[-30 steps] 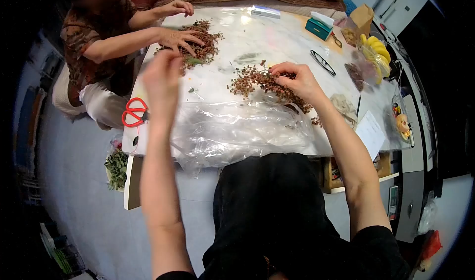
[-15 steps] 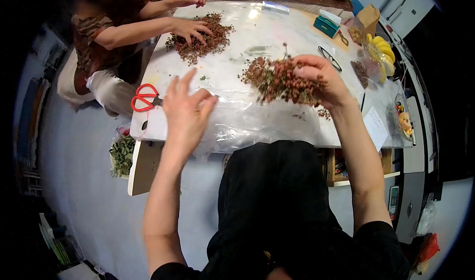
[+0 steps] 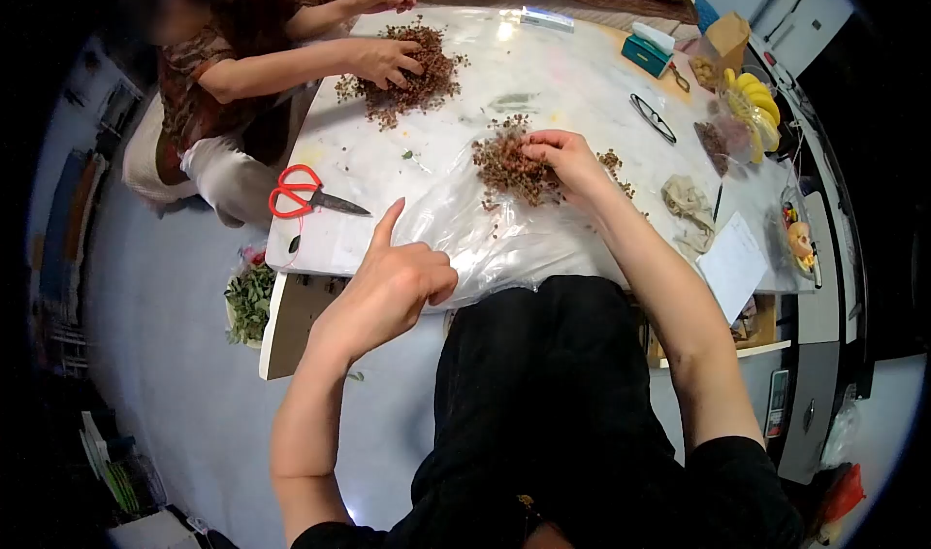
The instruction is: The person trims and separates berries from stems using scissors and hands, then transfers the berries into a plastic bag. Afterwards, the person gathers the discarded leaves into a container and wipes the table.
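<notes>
My right hand (image 3: pixel 572 161) is closed on a bunch of dried reddish-brown berry sprigs (image 3: pixel 509 171), which lies on a clear plastic bag (image 3: pixel 504 248) near the table's front edge. My left hand (image 3: pixel 398 287) is at the bag's left edge, its fingers curled on the plastic and one digit pointing up; the exact grip is partly hidden. Red-handled scissors (image 3: pixel 308 198) lie just beyond it, their blades pointing right. A few loose sprigs (image 3: pixel 613 169) rest behind my right wrist.
Across the table (image 3: pixel 543 74), another person's hand (image 3: pixel 388 62) rests in a larger heap of berry sprigs (image 3: pixel 417 88). To the right are eyeglasses (image 3: pixel 652 118), a tissue box (image 3: pixel 646 52), bananas (image 3: pixel 752 98), a crumpled cloth (image 3: pixel 687 202) and paper (image 3: pixel 732 266). Leaves (image 3: pixel 250 302) fill a container below left.
My right hand has lowered the sprigs leftward onto the plastic. My left hand has moved down and right, its fingers curling at the bag's edge and uncovering the scissor blades.
</notes>
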`<action>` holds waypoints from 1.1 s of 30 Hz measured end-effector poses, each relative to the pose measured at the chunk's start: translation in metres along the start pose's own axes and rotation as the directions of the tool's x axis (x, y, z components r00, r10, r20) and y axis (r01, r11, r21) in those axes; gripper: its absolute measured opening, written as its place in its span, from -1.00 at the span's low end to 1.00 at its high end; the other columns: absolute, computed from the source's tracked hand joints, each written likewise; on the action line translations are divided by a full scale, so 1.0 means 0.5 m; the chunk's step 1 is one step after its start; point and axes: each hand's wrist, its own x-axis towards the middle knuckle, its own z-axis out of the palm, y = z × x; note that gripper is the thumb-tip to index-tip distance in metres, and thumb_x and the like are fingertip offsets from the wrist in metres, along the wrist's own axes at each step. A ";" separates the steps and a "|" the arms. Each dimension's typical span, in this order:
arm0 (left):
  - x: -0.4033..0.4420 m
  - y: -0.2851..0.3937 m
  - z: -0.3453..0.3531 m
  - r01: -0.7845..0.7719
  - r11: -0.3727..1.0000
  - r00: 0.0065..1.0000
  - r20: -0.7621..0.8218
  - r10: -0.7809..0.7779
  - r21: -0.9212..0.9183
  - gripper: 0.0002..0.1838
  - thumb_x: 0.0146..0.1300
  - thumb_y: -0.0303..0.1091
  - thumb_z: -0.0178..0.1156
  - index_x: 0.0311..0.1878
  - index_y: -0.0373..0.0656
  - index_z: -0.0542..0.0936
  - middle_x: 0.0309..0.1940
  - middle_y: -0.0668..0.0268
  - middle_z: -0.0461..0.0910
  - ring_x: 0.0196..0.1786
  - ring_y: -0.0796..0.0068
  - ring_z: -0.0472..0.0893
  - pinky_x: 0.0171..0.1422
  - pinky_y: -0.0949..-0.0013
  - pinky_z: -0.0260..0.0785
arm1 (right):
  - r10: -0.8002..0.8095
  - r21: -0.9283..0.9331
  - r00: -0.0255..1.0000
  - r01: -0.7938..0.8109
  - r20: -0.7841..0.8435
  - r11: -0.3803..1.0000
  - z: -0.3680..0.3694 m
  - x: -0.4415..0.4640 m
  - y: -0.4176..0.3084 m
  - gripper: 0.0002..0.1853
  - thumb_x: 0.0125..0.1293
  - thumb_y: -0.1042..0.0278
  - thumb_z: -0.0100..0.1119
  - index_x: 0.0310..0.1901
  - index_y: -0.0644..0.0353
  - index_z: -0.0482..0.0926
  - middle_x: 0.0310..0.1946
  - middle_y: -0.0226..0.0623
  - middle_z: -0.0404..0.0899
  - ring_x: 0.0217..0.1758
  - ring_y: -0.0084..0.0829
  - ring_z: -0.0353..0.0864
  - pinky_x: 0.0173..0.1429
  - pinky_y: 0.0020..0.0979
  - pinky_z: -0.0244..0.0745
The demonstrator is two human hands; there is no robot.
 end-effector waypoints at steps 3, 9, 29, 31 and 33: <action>0.004 -0.009 -0.024 0.006 0.984 0.998 -0.062 0.005 0.179 -0.81 -0.14 -0.65 0.08 -0.59 -0.08 0.38 -0.61 0.40 0.30 -0.32 0.44 0.52 0.52 -0.20 -0.15 | 0.082 0.274 0.995 -0.064 -0.055 0.959 0.009 0.004 -0.026 -0.82 0.22 0.53 0.18 -0.13 0.33 0.60 -0.31 -0.27 0.63 -0.19 -0.45 0.59 -0.12 -0.40 0.54; 0.035 -0.079 -0.111 0.154 0.819 0.942 -0.332 0.046 0.552 -0.89 -0.04 -0.55 0.11 -0.61 -0.16 0.44 -0.55 0.33 0.40 -0.28 0.42 0.54 0.53 -0.09 -0.07 | 0.041 0.516 0.999 -0.039 0.007 0.856 0.026 0.037 -0.040 -0.80 0.29 0.42 0.11 -0.12 0.35 0.56 -0.22 -0.19 0.62 -0.17 -0.39 0.62 -0.05 -0.34 0.56; 0.004 -0.160 -0.050 0.266 0.889 0.932 -0.334 -0.138 0.373 -0.87 -0.02 -0.59 0.07 -0.60 -0.19 0.37 -0.25 0.37 0.49 0.16 0.29 0.44 0.47 -0.23 -0.13 | -0.240 -0.930 0.960 -0.046 -0.141 0.365 -0.211 -0.124 0.055 0.07 -0.20 -0.40 0.35 0.40 -0.19 0.21 0.43 -0.07 0.08 0.47 0.08 0.01 0.41 0.09 0.02; 0.007 -0.161 -0.043 0.273 0.890 0.933 -0.325 -0.152 0.366 -0.88 -0.02 -0.58 0.07 -0.59 -0.19 0.38 -0.23 0.37 0.50 0.18 0.29 0.43 0.47 -0.24 -0.13 | -0.159 -0.937 0.982 -0.045 -0.106 0.347 -0.221 -0.119 0.075 0.18 -0.29 -0.50 0.33 0.44 -0.31 0.09 0.46 -0.07 -0.01 0.48 0.16 -0.06 0.44 0.12 -0.06; 0.008 -0.157 -0.040 0.289 0.886 0.933 -0.315 -0.176 0.362 -0.88 -0.01 -0.58 0.08 -0.58 -0.19 0.39 -0.22 0.37 0.50 0.19 0.29 0.42 0.47 -0.24 -0.12 | -0.189 -0.939 0.982 0.091 0.029 0.331 -0.184 -0.109 0.068 0.17 -0.28 -0.51 0.33 0.44 -0.34 0.08 0.47 -0.07 -0.02 0.49 0.18 -0.08 0.44 0.10 -0.08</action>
